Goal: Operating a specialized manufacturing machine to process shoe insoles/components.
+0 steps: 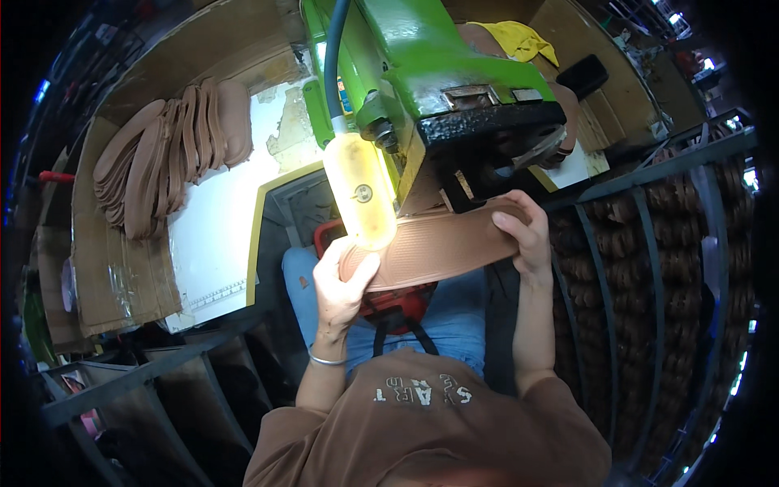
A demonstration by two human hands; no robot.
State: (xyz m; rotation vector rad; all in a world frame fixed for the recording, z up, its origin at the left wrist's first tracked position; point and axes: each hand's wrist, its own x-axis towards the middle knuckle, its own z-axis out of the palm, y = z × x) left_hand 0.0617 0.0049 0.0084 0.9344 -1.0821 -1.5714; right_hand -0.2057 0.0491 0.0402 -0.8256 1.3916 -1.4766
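Note:
A brown shoe sole [448, 253] with a textured face lies sideways between my hands, its far edge close to the machine's metal parts. My left hand [339, 286] grips the left end, thumb on top, beside the glowing lamp. At the right end my right hand [526, 231] pinches the sole with its thumb on the upper face. Over the sole stands a green machine [466, 69] with a black lower head [487, 130]. Whether the sole's far edge touches the machine, I cannot tell.
A lit yellow lamp [357, 178] hangs left of the machine head. Many brown soles [182, 146] are stacked in a cardboard enclosure on the white table [215, 231]. A yellow cloth [519, 40] lies back right. Racks of brown pieces [625, 292] stand at my right.

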